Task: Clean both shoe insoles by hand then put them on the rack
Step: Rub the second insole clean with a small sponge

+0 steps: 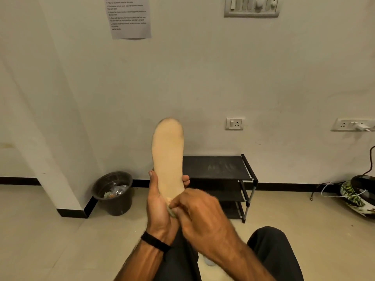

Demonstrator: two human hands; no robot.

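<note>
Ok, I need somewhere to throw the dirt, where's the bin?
In the head view, the bin stands on the floor at left, against the wall, left of the black rack.

Dim warm yellowish indoor light, even across the wall (pixel 203 78), soft shadow below the rack (pixel 219 169), motion blur on the hands, insole (pixel 168 155) tip soft, notice text above it unreadable, wide-angle bending toward frame edges

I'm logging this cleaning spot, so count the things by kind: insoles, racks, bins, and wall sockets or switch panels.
Insoles: 1, the tan insole
Racks: 1, the black rack
Bins: 1, the dark bin
Wall panels: 3, switch panel, socket, socket strip
Total: 6
</note>
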